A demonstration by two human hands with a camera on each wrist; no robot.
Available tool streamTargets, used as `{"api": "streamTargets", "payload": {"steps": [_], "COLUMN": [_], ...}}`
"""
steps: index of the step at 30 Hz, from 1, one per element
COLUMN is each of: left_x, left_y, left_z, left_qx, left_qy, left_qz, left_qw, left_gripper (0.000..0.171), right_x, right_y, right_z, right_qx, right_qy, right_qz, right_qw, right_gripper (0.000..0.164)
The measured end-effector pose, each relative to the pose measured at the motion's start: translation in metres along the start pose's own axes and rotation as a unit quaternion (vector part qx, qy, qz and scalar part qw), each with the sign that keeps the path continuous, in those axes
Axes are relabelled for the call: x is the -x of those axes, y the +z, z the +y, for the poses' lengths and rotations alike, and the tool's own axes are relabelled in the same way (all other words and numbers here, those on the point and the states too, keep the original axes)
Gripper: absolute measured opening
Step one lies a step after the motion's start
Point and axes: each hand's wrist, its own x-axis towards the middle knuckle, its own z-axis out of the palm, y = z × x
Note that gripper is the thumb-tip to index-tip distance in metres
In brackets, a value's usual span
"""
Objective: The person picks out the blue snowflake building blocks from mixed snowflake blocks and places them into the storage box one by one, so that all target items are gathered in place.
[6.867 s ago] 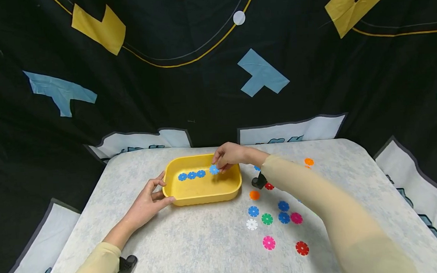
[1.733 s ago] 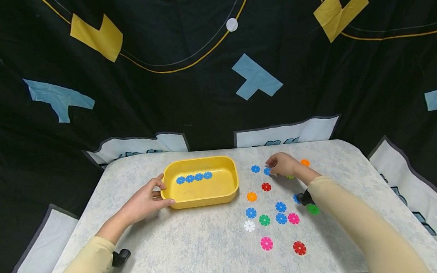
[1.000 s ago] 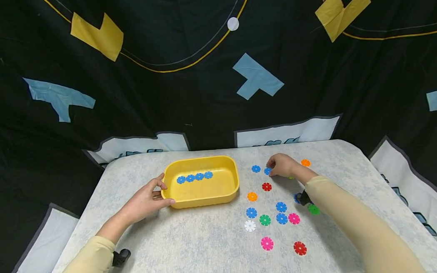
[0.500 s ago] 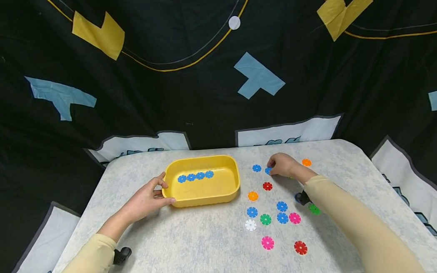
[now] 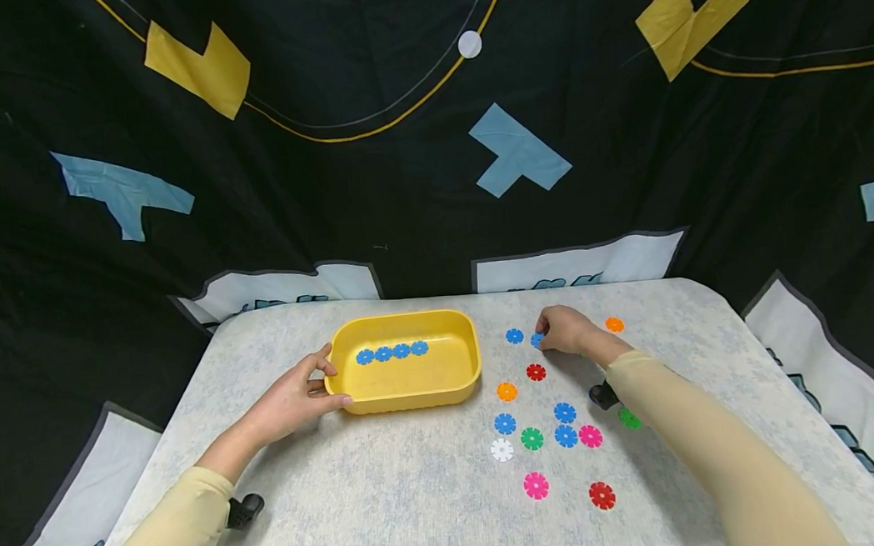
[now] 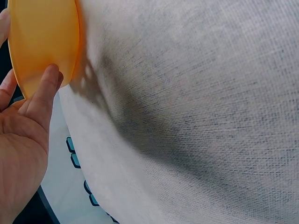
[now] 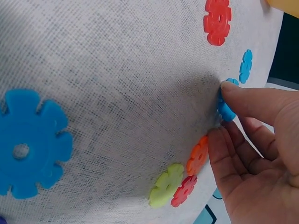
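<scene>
My left hand holds the left end of a yellow plastic tray, thumb at the front wall and fingers at the rim; the left wrist view shows the thumb against the tray. Inside it, several blue snowflake discs lie in a row. Right of the tray, my right hand pinches a blue snowflake disc at the table's surface. Close up, the thumb of my right hand touches this blue disc, with fingertips at its lower edge. The disc is partly covered.
Another blue disc lies left of my right hand, a red one nearer me. Orange, green, white, pink and more blue discs spread over the table's right side. In the right wrist view, a lime disc lies beside orange and red ones.
Earlier my right hand was over the tray with a blue disc, which now lies in the row. It moved right to another blue disc and has barely moved since. The left hand stays on the tray.
</scene>
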Motion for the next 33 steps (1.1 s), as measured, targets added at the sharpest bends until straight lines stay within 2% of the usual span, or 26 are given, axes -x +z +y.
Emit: {"api": "streamTargets", "payload": {"steps": [12, 20, 26, 33], "left_x": [-0.001, 0.000, -0.001, -0.001], "left_y": [0.001, 0.001, 0.000, 0.001], "left_z": [0.000, 0.000, -0.001, 0.000], "left_qx": [0.005, 0.003, 0.003, 0.001], "left_qy": [-0.002, -0.001, 0.001, -0.004], "left_qz": [0.001, 0.000, 0.000, 0.005], "left_qw": [1.0000, 1.0000, 1.0000, 1.0000], "left_gripper": [0.062, 0.066, 0.067, 0.061], "right_x": [0.003, 0.004, 0.009, 0.011], "right_y": [0.002, 0.002, -0.005, -0.017], "right_z": [0.001, 0.005, 0.004, -0.005], "right_qx": [-0.005, -0.040, -0.124, -0.235], "right_qy": [-0.029, -0.032, -0.011, 0.014], "right_qz": [0.023, 0.043, 0.034, 0.030], "right_qw": [0.999, 0.998, 0.992, 0.971], "right_gripper": [0.021, 0.010, 0.012, 0.020]}}
